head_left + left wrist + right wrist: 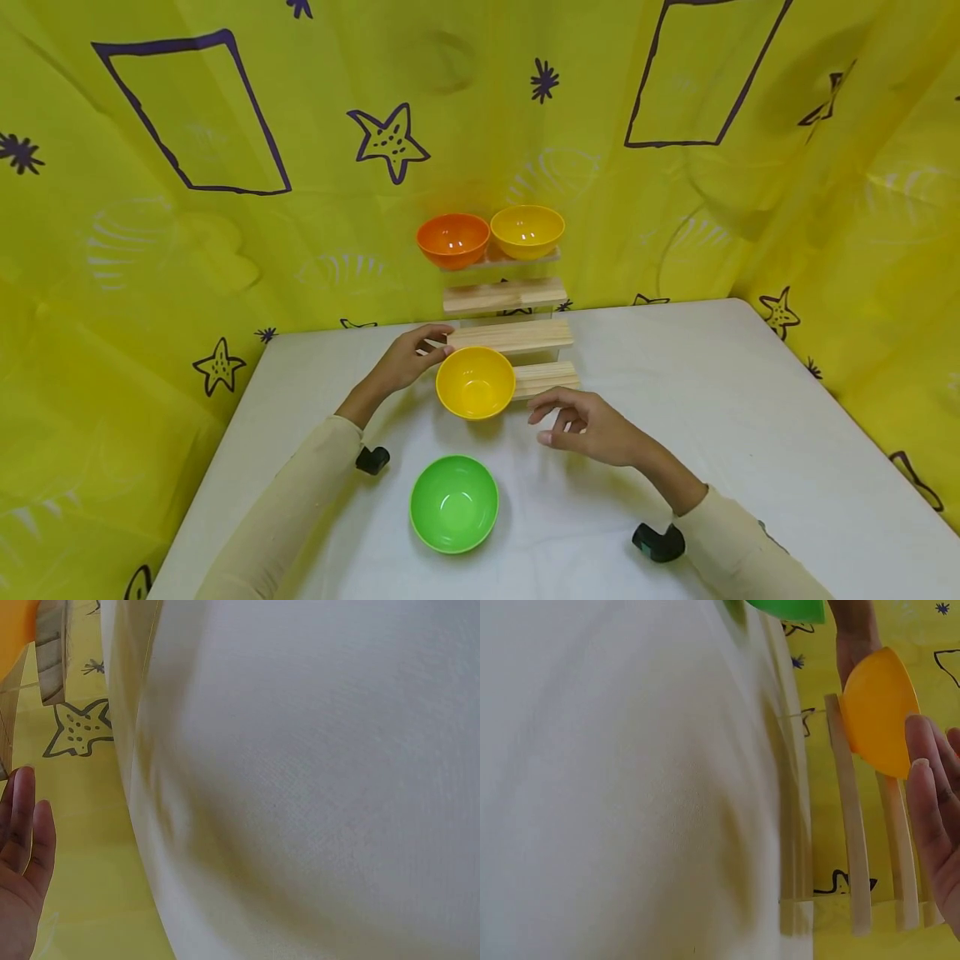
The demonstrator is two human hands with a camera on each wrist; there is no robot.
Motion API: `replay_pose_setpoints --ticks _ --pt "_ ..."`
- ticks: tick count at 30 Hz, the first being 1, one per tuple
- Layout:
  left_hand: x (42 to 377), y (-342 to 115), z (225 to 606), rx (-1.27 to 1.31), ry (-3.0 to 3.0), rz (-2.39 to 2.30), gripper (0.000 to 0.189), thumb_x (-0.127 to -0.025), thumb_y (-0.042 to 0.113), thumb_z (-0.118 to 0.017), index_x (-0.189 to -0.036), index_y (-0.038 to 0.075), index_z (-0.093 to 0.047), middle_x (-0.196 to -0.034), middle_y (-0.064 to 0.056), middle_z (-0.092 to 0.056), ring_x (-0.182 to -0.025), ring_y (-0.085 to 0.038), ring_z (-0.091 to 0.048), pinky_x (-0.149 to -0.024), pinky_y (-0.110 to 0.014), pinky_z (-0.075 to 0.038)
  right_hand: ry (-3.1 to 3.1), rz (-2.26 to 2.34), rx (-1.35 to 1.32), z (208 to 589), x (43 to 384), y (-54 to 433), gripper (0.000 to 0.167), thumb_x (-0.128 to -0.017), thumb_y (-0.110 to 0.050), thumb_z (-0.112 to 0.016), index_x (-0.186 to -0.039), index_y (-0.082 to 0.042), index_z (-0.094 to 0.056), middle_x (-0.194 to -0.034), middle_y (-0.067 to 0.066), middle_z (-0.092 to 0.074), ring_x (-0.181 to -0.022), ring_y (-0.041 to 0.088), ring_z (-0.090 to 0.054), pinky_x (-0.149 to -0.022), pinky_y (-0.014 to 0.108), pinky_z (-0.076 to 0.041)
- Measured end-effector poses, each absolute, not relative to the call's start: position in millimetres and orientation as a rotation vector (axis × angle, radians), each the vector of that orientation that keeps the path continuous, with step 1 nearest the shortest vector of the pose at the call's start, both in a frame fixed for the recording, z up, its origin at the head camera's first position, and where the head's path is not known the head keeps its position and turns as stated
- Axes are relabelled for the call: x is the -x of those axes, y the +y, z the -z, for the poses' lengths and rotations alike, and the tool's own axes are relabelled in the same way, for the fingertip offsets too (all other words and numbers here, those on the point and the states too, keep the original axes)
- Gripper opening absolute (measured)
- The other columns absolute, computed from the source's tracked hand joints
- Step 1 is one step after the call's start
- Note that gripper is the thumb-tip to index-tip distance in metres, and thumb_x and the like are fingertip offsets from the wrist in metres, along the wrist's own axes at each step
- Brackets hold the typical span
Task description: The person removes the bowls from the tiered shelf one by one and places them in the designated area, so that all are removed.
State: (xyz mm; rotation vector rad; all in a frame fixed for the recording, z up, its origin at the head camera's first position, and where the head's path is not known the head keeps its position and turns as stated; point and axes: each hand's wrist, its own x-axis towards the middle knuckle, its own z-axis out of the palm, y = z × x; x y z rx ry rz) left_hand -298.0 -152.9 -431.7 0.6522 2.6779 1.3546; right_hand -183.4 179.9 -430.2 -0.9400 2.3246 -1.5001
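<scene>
A yellow bowl [476, 383] sits upright at the left end of the lowest step of a wooden stepped rack [546, 377]. My left hand [408, 357] is at its left side, thumb tip right at the rim and fingers loosely bent beside the rack. In the left wrist view, the fingers [26, 825] look relaxed. To the bowl's right, my right hand [592, 425] hovers with bent fingers and a gap between thumb and forefinger, holding nothing. From the right wrist view, the bowl [877, 712] overlaps the end of the lowest slat [847, 825].
On the top step stand an orange bowl [453, 242] and another yellow bowl [527, 232]. Nearer me, a green bowl [454, 504] rests on the white table [750, 400]. A yellow patterned cloth [480, 125] hangs behind the rack and along the sides.
</scene>
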Motion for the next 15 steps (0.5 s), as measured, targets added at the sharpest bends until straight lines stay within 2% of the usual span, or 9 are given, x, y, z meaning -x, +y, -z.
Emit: replay_pose_setpoints --ticks 6,15 --pt "299 -154 433 -0.644 2.669 -1.363 0.043 -0.1 0.027 -0.065 -0.139 0.012 -0.059 -0.13 -0.014 -0.064 -0.107 -0.031 -0.065 -0.091 -0.043 -0.057 2.379 1.63 0.879 428 190 176 0.046 -0.092 -0.011 -0.074 -0.134 -0.008 -0.057 -0.118 0.02 -0.065 -0.071 0.022 -0.068 -0.065 0.028 -0.057" --pt "299 -154 434 -0.659 2.674 -1.371 0.042 -0.1 0.024 -0.065 -0.139 0.011 -0.059 -0.13 -0.015 -0.064 -0.106 -0.031 -0.065 -0.091 -0.043 -0.057 2.492 1.701 0.776 428 202 163 0.052 -0.089 -0.013 -0.077 -0.135 -0.008 -0.055 -0.12 0.021 -0.061 -0.057 0.016 -0.059 -0.055 0.023 -0.05"
